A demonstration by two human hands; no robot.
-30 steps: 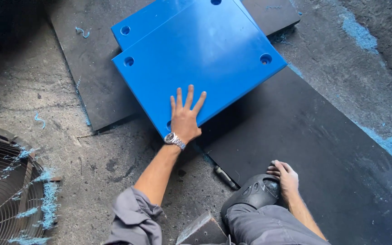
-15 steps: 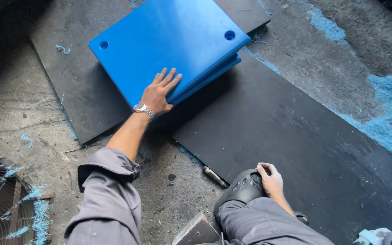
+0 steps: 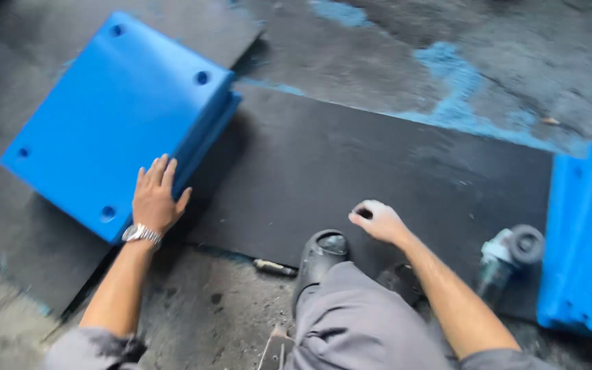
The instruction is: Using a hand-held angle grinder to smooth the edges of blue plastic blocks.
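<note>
Blue slab stack on the floor at left, long axis running from near-left up to far-right, bolt holes at the corners | my left hand flat on its near corner, grip spread | black mat centre | my right hand loosely curled on the mat, pinching nothing | grey power tool | blue ribbed panel far right.

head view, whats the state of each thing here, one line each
left hand: open, flat, palm down on the blue slabs
right hand: loosely curled, fingertips on the black mat, holding nothing
blue slabs: stacked, lying flat, partly on the mat edge
black mat: flat on the floor
power tool: lying on the mat, untouched
blue ribbed panel: at the right edge, partly out of frame
wristwatch: worn on the left wrist
</note>
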